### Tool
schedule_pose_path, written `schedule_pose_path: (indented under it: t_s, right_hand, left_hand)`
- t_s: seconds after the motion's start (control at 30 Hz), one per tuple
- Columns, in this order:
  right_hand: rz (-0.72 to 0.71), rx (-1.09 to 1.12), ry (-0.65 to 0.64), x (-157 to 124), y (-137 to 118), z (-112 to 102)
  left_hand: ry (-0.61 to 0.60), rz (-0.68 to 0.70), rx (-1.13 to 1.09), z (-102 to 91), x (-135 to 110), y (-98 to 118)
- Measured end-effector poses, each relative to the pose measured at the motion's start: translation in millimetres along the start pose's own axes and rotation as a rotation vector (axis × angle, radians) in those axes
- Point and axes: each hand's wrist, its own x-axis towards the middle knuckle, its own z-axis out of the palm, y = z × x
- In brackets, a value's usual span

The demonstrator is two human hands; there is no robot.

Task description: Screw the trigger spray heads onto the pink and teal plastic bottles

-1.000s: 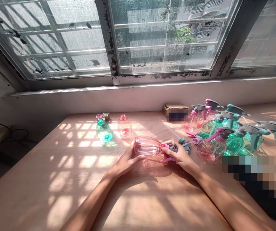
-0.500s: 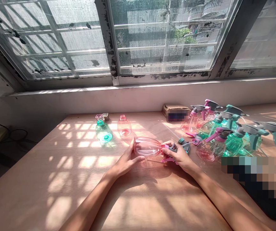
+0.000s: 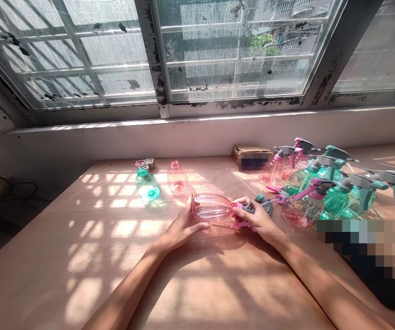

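Observation:
A clear pink spray bottle (image 3: 212, 207) lies on its side on the wooden table (image 3: 114, 256), neck pointing right. My left hand (image 3: 180, 227) cups its base end, thumb under and fingers behind. My right hand (image 3: 257, 220) is closed around the pink and grey trigger head (image 3: 244, 212) at the bottle's neck.
Two headless bottles, a green bottle (image 3: 147, 187) and a pink one (image 3: 177, 178), stand at the back left with small caps (image 3: 145, 162) behind them. Several finished pink and green spray bottles (image 3: 324, 192) crowd the right. A loose trigger head (image 3: 265, 201) and a cardboard box (image 3: 252, 156) lie near them.
Both hands and the pink bottle stay almost in place; my left fingers have shifted a little on the bottle's base. The view has tilted slightly.

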Motion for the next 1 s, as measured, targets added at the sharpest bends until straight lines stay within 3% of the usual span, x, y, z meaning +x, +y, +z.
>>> schedule_pose_path:
  t_s: [0.43,1.0]
  right_hand:
    - [-0.003,-0.007,0.000,-3,-10,2]
    - [0.019,0.026,-0.026,0,10,-3]
  left_hand:
    - [-0.036,0.014,0.071,-1.3,-1,1]
    - [-0.017,0.053,0.096,-3.4,-2,-1]
